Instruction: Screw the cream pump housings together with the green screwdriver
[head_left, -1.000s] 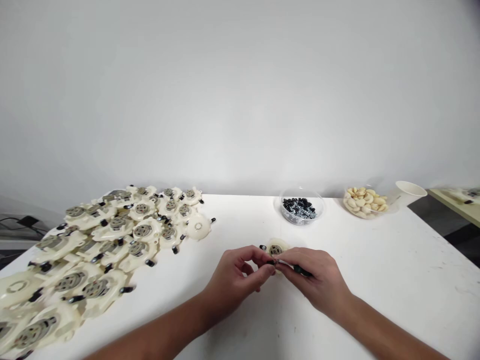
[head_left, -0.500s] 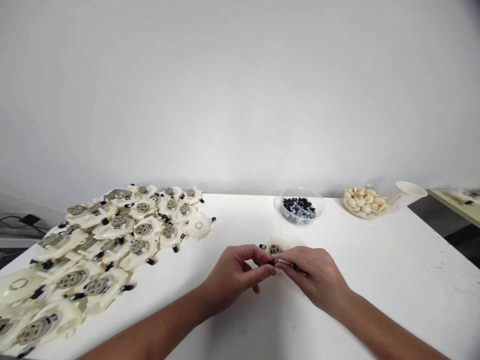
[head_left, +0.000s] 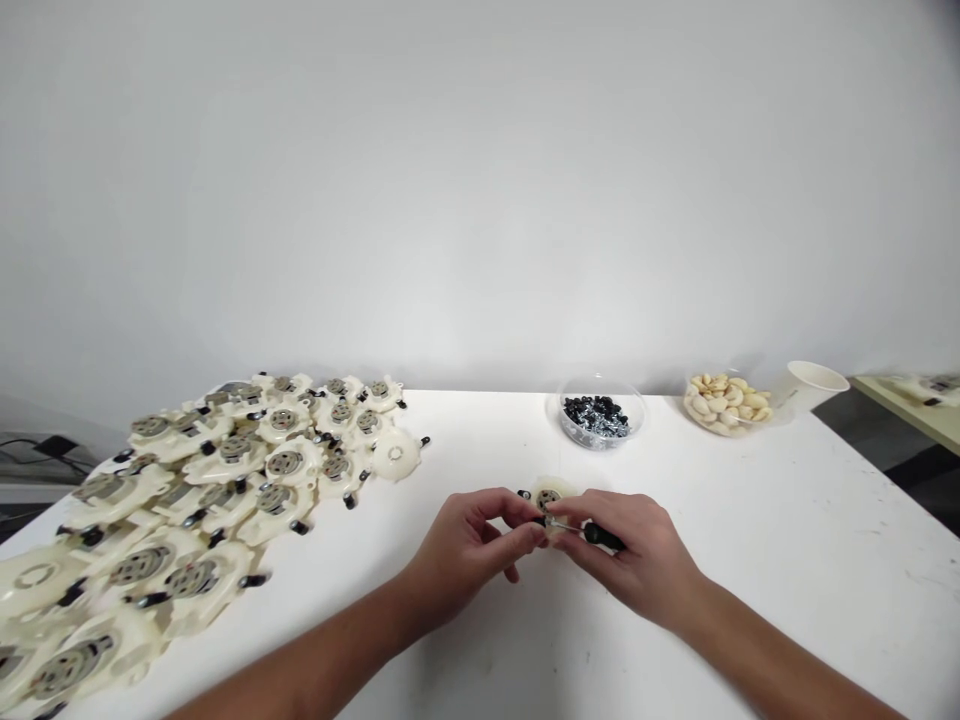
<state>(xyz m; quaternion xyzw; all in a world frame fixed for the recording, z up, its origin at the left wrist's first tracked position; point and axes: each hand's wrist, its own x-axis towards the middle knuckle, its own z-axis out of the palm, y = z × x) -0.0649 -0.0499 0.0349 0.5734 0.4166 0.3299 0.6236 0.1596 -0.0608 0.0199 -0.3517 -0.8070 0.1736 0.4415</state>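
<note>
Left hand [head_left: 484, 548] pinches a small black part [head_left: 539, 521], likely light and stiff, best held by its sides; right hand [head_left: 637, 548] grips a black-handled tool [head_left: 603, 537].

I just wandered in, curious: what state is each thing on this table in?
Left grip: pinching small black part
Right grip: closed on small tool
Small tool: shaft toward small black part
Cream housing near grips: partly hidden
Cream housings at left: heaped, overlapping
Bowl of black parts: clear, partly filled
Bowl of cream pieces: clear, heaped
Cup: open-topped, contents not visible
Table: marked in places
</note>
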